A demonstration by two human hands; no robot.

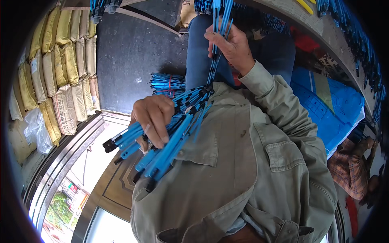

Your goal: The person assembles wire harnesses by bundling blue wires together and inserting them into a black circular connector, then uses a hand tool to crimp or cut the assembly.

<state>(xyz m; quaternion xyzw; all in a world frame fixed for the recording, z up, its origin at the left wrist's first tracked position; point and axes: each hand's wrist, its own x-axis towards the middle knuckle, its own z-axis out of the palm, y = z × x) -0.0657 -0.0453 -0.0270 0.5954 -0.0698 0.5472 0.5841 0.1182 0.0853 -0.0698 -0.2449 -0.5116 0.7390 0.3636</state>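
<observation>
My left hand (pixel 153 116) is closed around a bunch of thick blue tubes (pixel 168 139), some with black end caps, which fan out toward my chest. Thin blue rods with black joints (pixel 198 97) run from that bunch up across my lap, drawing together at its middle. Higher up, over my thighs, my right hand (pixel 231 45) grips the upper part of the thin blue rods (pixel 221 26), thumb pressed across them. Both hands seem to hold parts of one bundle. Exactly what kind of article it is, I cannot tell.
A bound bundle of blue rods (pixel 167 84) lies beside my leg. Stacked yellow and brown sacks (pixel 60 60) line the left, with a clear plastic bag (pixel 38 129). At the right are a shelf edge (pixel 336 44), hanging blue rods (pixel 356 36) and a blue package (pixel 324 101).
</observation>
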